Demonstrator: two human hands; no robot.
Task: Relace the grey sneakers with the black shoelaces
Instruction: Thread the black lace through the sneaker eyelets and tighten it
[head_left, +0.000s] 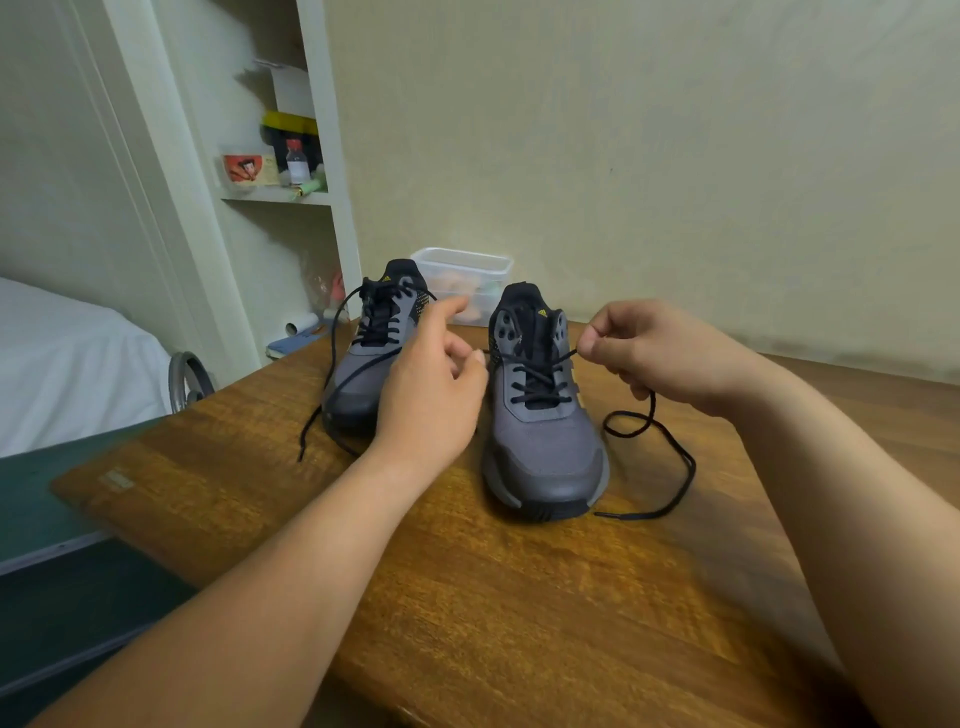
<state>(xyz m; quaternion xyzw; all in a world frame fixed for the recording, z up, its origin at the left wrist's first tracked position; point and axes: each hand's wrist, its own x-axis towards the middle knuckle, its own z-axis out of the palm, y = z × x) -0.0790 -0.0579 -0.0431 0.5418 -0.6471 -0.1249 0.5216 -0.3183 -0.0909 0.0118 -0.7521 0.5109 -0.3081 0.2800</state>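
My right hand (660, 353) pinches the black lace (649, 431) of the near sneaker (545, 447) between thumb and forefinger. The strand runs taut from the upper eyelets to my fingertips. Its slack drops below the hand, loops on the wooden worktop (467, 597) and ends beside the toe. My left hand (431, 384) hovers between the two grey shoes, forefinger out and the other fingers loosely curled. I cannot tell whether it grips the lace's other end. The far sneaker (363, 364) stands just beyond it, toe toward me, fully laced, its second lace (332, 353) untied and trailing across the wood. A clear box (462, 265) sits behind both, near the wall.
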